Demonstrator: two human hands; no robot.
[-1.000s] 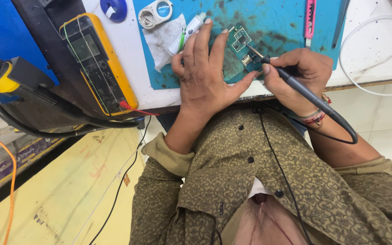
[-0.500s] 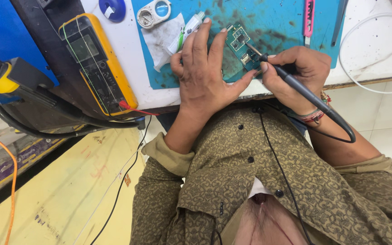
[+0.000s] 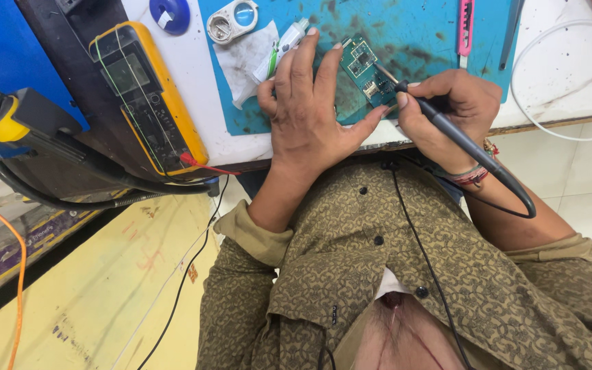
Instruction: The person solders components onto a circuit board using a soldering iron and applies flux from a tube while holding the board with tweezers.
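Left hand: fingers spread flat, pinning the green circuit board on the blue mat.
Right hand: fingers pinching the soldering iron, tip on the board's right edge.
Room: bench edge just near the hands.

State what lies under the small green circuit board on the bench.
The circuit board lies on a stained blue work mat. The left hand covers the board's near left part, so whatever lies under there is hidden. The right hand holds a soldering iron to it.
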